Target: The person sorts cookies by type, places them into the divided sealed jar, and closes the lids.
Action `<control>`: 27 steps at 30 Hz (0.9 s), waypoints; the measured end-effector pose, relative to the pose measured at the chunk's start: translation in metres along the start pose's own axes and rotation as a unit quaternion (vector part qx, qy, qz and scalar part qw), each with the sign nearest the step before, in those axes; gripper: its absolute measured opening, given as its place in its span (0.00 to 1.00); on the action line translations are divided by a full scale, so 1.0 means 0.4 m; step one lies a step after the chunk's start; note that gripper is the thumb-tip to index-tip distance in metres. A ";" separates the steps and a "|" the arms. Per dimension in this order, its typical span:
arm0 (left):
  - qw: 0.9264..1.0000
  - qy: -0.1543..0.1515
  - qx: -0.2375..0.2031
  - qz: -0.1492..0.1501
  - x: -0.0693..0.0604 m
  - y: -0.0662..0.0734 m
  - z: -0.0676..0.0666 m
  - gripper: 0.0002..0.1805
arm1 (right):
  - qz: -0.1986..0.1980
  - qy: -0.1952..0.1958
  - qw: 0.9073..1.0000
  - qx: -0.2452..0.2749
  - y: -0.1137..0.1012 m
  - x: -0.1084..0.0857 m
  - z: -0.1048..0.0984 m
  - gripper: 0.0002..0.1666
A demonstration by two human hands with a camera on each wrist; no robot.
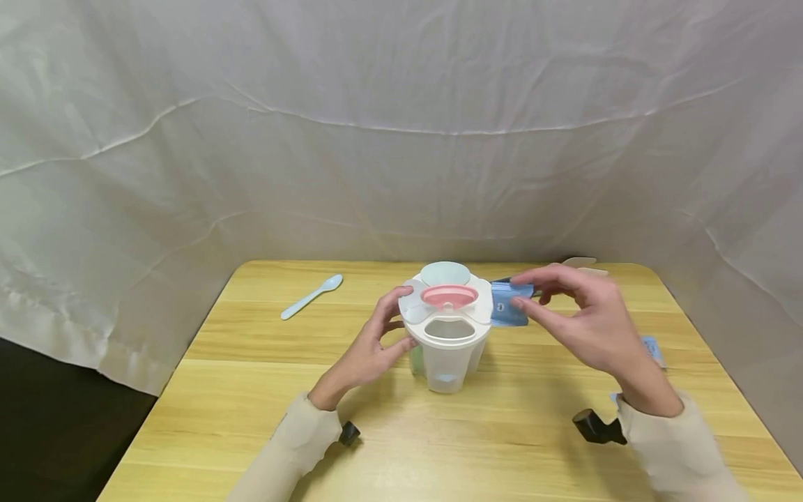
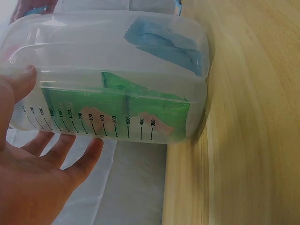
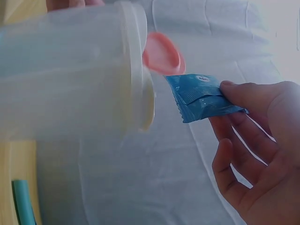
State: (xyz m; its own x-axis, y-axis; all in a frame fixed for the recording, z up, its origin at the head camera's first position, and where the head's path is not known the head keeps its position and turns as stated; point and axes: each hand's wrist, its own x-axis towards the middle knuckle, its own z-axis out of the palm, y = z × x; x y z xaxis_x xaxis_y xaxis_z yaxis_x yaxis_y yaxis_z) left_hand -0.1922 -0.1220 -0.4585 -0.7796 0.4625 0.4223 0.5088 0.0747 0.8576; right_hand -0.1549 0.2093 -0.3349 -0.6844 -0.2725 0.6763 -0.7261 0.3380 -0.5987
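Note:
My left hand [image 1: 370,355] grips the side of a clear plastic storage canister [image 1: 448,359] standing upright on the table. Its white lid carries flaps of several colours; the pink flap [image 1: 449,296] is raised, and the front opening is uncovered. Through the wall, the left wrist view shows green packets [image 2: 84,105] in one compartment and a blue packet [image 2: 161,44] in another. Between thumb and fingers, my right hand [image 1: 596,321] pinches another small blue packet [image 3: 201,98], held just right of the lid and, in the right wrist view, apart from it.
A pale blue spoon [image 1: 311,295] lies at the back left of the table. Another small blue packet [image 1: 654,351] rests at the right, beyond my right wrist. White flat pieces [image 1: 580,263] lie at the back right, partly hidden by my hand. A pale curtain hangs behind the table.

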 end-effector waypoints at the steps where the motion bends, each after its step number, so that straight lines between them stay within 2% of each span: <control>1: 1.000 0.000 0.000 0.001 0.000 0.001 0.000 0.44 | -0.002 -0.002 1.000 0.004 -0.004 0.003 0.006 0.25; 7: 1.000 0.000 -0.001 0.002 -0.001 0.002 0.002 0.44 | -0.035 -0.012 0.999 0.014 -0.022 0.018 0.047 0.25; 13: 1.000 -0.004 -0.001 -0.004 -0.002 0.005 0.002 0.45 | -0.030 -0.025 0.999 0.011 -0.029 0.023 0.085 0.23; 17: 1.000 -0.002 0.003 -0.004 -0.002 0.007 0.002 0.45 | -0.050 -0.033 0.998 0.000 -0.026 0.026 0.110 0.22; 27: 1.000 -0.002 0.003 -0.005 -0.004 0.005 0.001 0.44 | -0.080 -0.028 0.996 -0.003 -0.023 0.026 0.148 0.22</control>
State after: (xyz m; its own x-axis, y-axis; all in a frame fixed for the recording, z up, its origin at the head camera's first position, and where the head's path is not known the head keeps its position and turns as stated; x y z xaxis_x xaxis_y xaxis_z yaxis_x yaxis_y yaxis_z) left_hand -0.1898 -0.1220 -0.4575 -0.7836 0.4646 0.4123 0.5030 0.0851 0.8601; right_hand -0.1591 0.1501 -0.3476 -0.5619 -0.3729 0.7384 -0.8265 0.2904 -0.4823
